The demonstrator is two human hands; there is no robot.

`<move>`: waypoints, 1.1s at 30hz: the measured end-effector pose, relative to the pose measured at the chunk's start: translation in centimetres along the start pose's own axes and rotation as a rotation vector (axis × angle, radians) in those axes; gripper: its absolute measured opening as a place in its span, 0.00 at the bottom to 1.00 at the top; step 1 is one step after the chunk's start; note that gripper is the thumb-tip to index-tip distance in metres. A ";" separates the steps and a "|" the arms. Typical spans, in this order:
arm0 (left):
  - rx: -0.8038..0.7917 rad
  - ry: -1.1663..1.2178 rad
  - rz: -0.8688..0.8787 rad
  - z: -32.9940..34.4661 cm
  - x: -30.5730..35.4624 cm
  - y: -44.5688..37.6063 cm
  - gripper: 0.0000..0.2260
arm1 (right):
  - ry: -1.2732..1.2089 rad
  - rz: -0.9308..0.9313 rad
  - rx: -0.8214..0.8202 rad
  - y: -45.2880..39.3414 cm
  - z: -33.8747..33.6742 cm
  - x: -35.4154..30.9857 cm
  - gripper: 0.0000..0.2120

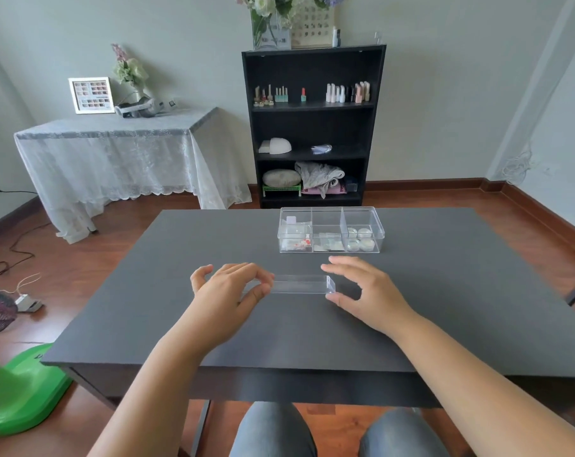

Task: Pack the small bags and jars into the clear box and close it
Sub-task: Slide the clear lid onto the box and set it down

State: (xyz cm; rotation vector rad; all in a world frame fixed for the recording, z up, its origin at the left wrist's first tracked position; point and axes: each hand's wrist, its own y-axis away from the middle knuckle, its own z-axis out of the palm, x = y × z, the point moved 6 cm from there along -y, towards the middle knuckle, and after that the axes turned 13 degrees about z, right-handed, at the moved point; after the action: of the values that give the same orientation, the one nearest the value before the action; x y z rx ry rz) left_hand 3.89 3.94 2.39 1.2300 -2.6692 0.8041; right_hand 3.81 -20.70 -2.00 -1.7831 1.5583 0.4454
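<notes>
Bags and jars are already sitting inside the clear box on the worktop. Both hands, left and right, are closing around what looks like its lid, seemingly not gripping yet.

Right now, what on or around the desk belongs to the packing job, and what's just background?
Job:
- clear box, three compartments, open
- small bags in its left and middle compartments
- jars in its right compartment
- clear lid on the desk
- left hand, right hand at the lid's ends

Background:
- black shelf
- polish bottles
- flower vase
- draped table
</notes>
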 end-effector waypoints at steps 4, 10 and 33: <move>0.039 0.075 0.044 0.4 1.9 -1.2 0.04 | -0.103 0.016 0.117 1.0 -1.2 0.3 0.07; 0.451 0.276 -0.061 -0.6 -0.8 -0.8 0.20 | -0.349 0.185 0.263 2.1 -3.3 2.3 0.11; 0.381 0.461 -0.207 4.1 -5.2 -10.7 0.29 | -0.428 0.400 0.446 -5.2 -6.8 6.2 0.27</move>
State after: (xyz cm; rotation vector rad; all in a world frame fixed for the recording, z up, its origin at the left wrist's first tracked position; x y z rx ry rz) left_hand 15.71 -0.30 1.85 1.1810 -2.0477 1.4049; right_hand 8.82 -29.86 -0.02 -0.9653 1.5479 0.5712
